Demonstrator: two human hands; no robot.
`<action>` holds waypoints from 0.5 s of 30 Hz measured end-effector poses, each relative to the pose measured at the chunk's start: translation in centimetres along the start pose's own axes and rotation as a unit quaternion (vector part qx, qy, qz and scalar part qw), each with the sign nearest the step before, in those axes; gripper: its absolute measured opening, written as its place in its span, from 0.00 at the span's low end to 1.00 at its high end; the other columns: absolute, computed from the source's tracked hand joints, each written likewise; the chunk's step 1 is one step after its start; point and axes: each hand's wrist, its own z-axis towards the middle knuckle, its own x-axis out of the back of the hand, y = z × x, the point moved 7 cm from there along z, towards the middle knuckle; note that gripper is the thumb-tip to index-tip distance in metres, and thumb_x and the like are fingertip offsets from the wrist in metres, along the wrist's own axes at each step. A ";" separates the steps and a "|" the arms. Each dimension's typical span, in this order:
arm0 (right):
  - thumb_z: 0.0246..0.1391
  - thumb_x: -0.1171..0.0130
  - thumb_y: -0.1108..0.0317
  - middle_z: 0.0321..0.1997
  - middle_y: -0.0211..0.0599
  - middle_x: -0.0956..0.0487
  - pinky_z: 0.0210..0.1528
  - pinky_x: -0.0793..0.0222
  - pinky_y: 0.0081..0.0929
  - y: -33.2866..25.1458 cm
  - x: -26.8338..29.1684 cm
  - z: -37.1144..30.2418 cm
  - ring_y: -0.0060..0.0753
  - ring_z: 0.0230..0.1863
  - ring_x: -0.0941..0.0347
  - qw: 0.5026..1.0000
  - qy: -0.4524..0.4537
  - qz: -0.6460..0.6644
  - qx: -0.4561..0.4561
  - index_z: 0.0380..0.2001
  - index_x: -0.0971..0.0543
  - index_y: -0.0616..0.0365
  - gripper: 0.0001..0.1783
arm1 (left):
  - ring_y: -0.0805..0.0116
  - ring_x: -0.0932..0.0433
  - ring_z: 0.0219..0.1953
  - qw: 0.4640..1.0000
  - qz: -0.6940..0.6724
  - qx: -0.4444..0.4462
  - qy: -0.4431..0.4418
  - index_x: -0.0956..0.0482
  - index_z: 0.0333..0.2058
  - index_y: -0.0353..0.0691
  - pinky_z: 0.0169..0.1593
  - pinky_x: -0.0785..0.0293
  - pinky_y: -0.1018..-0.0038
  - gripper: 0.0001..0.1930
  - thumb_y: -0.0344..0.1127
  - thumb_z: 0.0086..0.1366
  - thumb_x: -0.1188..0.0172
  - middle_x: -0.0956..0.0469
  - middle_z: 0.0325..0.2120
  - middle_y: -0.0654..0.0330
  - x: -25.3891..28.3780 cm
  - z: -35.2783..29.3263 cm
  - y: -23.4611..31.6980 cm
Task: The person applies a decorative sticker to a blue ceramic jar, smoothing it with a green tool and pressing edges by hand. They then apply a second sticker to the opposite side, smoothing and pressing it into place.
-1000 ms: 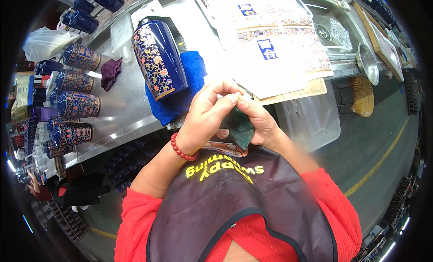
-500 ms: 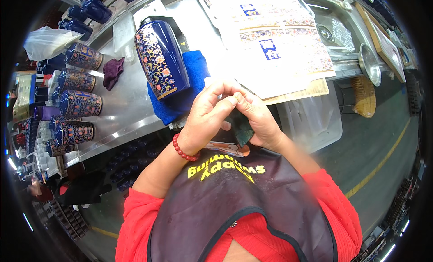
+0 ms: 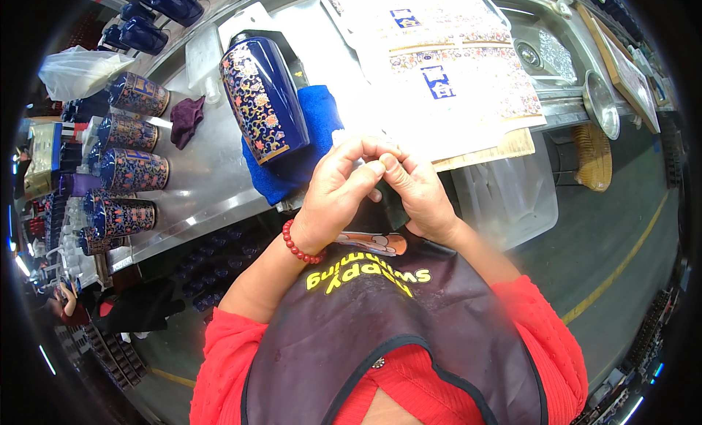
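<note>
Before my apron, my left hand point(image 3: 342, 182) and my right hand point(image 3: 422, 196) meet, thumbs and fingers pinched together at the tips. Anything between them is too small or hidden to make out. Just beyond my left hand, a dark blue bottle point(image 3: 289, 96) with a floral gold-edged panel lies on its side on a blue towel point(image 3: 320, 118). Printed decal sheets point(image 3: 479, 85) with floral bands and blue patches spread past my right hand, partly washed out by glare.
Several decorated blue bottles point(image 3: 135, 169) line the metal table's left side, near a purple cloth point(image 3: 187, 122). At the far right are a sink point(image 3: 537, 52), a metal bowl point(image 3: 601, 107) and a wood-framed board point(image 3: 618, 67). A translucent bin point(image 3: 512, 195) sits below the sheets.
My hands keep the same pinch, with only slight finger movement. The whole view has shifted a little; the bottle, towel and sheets hold their places on the table.
</note>
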 end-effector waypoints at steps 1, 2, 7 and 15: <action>0.70 0.45 0.54 0.38 0.24 0.24 0.37 0.34 0.16 -0.1 0.0 0.0 0.14 0.34 0.34 1.000 0.000 0.006 0.001 0.58 0.23 0.60 0.24 | 0.78 0.25 0.39 1.000 0.002 -0.001 -0.004 0.22 0.48 0.34 0.40 0.25 0.79 0.10 0.30 0.72 0.48 0.23 0.45 0.61 0.0 0.0 0.0; 0.70 0.45 0.54 0.38 0.24 0.25 0.36 0.34 0.16 -0.1 -0.1 0.0 0.14 0.33 0.34 1.000 0.001 -0.008 0.006 0.58 0.23 0.61 0.24 | 0.76 0.25 0.40 1.000 0.006 0.001 -0.010 0.23 0.48 0.33 0.42 0.25 0.77 0.11 0.30 0.72 0.48 0.24 0.45 0.60 0.0 -0.1 -0.1; 0.70 0.44 0.54 0.36 0.23 0.25 0.36 0.35 0.15 0.0 0.3 0.0 0.13 0.32 0.35 0.999 0.018 -0.029 0.014 0.57 0.22 0.62 0.24 | 0.74 0.25 0.42 1.000 0.004 0.003 -0.018 0.25 0.49 0.32 0.46 0.26 0.75 0.11 0.29 0.73 0.49 0.25 0.45 0.59 0.1 -0.1 -0.1; 0.67 0.39 0.61 0.35 0.24 0.24 0.39 0.33 0.18 -0.4 1.3 0.1 0.16 0.35 0.31 0.993 0.045 -0.069 0.085 0.44 0.20 0.60 0.12 | 0.77 0.26 0.44 0.996 0.067 -0.050 0.032 0.25 0.48 0.35 0.52 0.30 0.77 0.09 0.28 0.71 0.46 0.25 0.45 0.62 0.3 -0.6 0.8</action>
